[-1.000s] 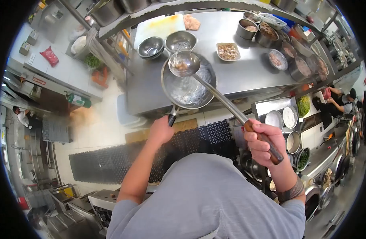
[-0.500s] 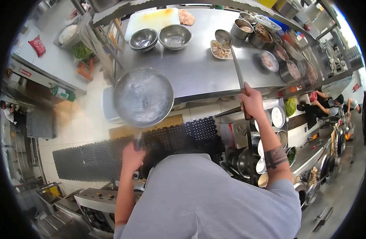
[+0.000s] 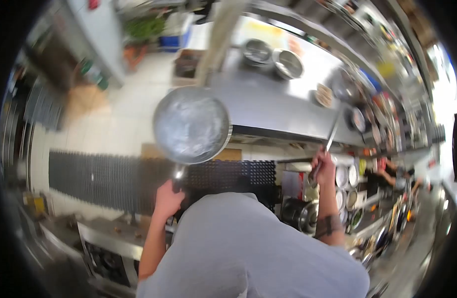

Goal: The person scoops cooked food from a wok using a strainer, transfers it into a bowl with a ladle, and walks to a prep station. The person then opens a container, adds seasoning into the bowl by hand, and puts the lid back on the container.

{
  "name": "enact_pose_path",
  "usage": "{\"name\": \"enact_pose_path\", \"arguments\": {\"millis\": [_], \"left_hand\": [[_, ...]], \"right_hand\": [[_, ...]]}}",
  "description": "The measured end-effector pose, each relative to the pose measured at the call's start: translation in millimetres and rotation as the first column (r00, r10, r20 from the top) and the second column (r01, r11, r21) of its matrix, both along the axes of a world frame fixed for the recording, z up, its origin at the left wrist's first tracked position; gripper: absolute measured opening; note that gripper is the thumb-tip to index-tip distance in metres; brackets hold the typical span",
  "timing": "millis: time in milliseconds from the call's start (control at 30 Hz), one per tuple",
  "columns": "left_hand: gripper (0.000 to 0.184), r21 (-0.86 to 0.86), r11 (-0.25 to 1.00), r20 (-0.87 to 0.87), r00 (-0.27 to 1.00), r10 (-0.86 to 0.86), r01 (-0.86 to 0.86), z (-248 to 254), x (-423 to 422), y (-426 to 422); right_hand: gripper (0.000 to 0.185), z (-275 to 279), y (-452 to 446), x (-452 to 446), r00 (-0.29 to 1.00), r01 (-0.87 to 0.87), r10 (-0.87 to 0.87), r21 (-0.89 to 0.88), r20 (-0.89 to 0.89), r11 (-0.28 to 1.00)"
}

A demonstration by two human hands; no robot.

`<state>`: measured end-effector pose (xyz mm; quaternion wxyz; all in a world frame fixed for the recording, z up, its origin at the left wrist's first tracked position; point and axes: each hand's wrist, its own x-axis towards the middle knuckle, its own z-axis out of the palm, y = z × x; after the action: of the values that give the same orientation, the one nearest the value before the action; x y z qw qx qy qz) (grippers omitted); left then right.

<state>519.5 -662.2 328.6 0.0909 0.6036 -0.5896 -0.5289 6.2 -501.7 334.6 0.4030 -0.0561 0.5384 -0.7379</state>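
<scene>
Checking my remote view, I found the pan just ahead of the left hand and slightly to its right. Its handle set the long axis, running away from the grey shirt, with that hand wrapped round it. From where I watched, the pan's right rim overlapped the near left corner of the tabletop; I could not tell whether they touched. Well apart, the right hand was closed round the ladle, which slanted forward and rightward; blur hid its far end. Clearly, the left hand was nearer the pan.
</scene>
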Motion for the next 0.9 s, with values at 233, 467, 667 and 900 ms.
{"name": "enact_pose_path", "arguments": {"millis": [233,467,667,900], "left_hand": [[0.03,-0.07,0.996,0.008,0.999,0.047,-0.046,-47.4,142.6,-43.6],[0.027,-0.008,0.973,0.027,0.973,0.23,-0.23,-68.6,254.6,-103.9],[0.021,0.11,0.813,-0.038,0.815,0.578,-0.572,-88.4,388.1,-172.8],[0.025,0.024,0.393,-0.022,0.393,0.919,-0.919,-72.6,593.7,-224.3]], "right_hand": [[0.014,-100.5,2.6,236.0,0.878,-0.16,0.403,0.635,-0.258,0.756],[0.028,-115.4,-176.6,344.6,-0.035,-0.298,0.932,0.894,-0.361,0.335],[0.022,-95.9,-427.0,519.1,-0.534,-0.441,0.805,0.898,-0.257,-0.005],[0.025,-45.9,-647.8,870.6,-0.826,-0.447,0.552,0.732,-0.117,-0.514]]}}
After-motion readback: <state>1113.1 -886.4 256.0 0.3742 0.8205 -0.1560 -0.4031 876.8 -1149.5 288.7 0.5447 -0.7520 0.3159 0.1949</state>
